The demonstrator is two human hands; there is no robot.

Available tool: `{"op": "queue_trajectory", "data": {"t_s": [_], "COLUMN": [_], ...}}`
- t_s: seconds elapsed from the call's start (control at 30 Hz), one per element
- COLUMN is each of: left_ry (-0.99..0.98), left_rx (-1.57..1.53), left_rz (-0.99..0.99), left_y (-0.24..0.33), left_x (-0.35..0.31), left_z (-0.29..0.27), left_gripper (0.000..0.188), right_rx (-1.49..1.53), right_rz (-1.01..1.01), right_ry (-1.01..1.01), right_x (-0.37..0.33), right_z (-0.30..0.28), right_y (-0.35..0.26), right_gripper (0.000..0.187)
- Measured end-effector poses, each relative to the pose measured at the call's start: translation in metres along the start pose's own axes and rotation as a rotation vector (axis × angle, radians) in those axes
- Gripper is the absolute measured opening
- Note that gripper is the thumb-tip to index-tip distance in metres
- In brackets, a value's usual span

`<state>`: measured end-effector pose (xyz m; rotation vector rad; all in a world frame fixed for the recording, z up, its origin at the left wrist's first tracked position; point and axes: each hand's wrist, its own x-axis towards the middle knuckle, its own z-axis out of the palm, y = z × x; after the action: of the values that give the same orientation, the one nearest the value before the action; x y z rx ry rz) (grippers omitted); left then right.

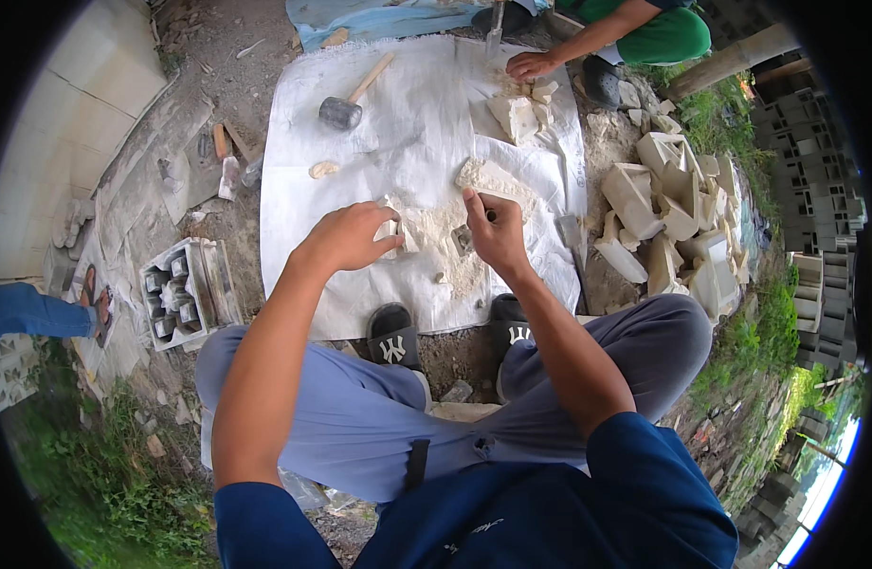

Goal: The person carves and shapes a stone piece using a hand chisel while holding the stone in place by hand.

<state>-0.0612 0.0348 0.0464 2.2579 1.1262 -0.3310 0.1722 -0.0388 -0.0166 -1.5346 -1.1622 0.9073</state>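
Observation:
My left hand (346, 237) curls its thumb and fingers around a pale, chalky chunk (390, 229) over the white sheet (299, 204). To its right, my right hand (496, 232) is closed around a short hand tool. The tool's dark round handle end (491, 216) shows at my fist, and a small grey metal part (463, 240) sticks out beside it; its exact kind is hidden. Crumbled pale material (441, 232) lies between my hands. Just beyond my right hand rests a larger broken pale slab (498, 182).
A mallet (342, 112) with a wooden handle lies farther up the sheet. Broken blocks (668, 194) are heaped at right; a block-shaped mould (175, 294) stands at left. A co-worker's hand (534, 64) reaches toward pale pieces (518, 119). Another person's foot (102, 311) is at left.

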Motion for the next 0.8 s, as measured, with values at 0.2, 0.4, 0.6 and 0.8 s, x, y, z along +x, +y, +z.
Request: {"op": "queue_trajectory", "data": {"t_s": [0.2,0.4,0.6,0.8], "left_ry": [0.003,-0.024,-0.033,-0.028], "left_rx": [-0.007,0.026,0.012,0.040], "left_rz": [0.055,-0.037,-0.051,-0.033], "left_y": [-0.001,-0.016,-0.001,-0.002], "left_x": [0.010,0.000,-0.017,-0.001], "left_z": [0.005,0.009,-0.004,0.003], "left_gripper": [0.048,0.047,0.046,0.046], "right_rx": [-0.023,0.031,0.063,-0.053], "right_rz": [0.005,0.013,-0.034,0.024], "right_ry": [0.017,0.034,0.105,-0.019], "right_x": [0.006,0.014,0.003,-0.004], "right_z": [-0.015,-0.001,-0.012,-0.013], "right_y": [0.061,0.040,0.005,0.065], "right_gripper": [0.053,0.054,0.055,0.051]}}
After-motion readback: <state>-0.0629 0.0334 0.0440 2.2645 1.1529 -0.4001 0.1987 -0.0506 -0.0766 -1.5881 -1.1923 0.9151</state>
